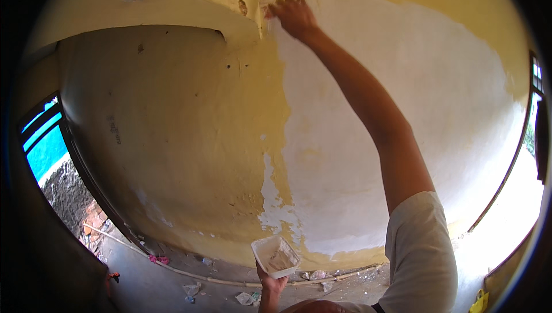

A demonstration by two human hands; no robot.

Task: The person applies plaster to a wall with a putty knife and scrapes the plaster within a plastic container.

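My left hand (271, 283) holds up a white square plastic tub (257, 251) from below, low in the middle of the view. A pale paste is smeared inside the tub. Stretched high, my right hand (293, 16) presses its curled fingers near the wall, beside the corner where a yellow beam (190, 5) meets it. What the right fingers grip is too small and hidden to make out. Around and below that hand spreads a large whitish coated patch (345, 140) on the yellow wall (190, 123), its edges ragged.
A long bamboo pole (230, 282) lies on the floor along the wall's foot, among plastic scraps (245, 298) and pink litter (159, 260). Barred openings stand at the far left (46, 123) and right. A yellow bag (479, 301) sits at the lower right.
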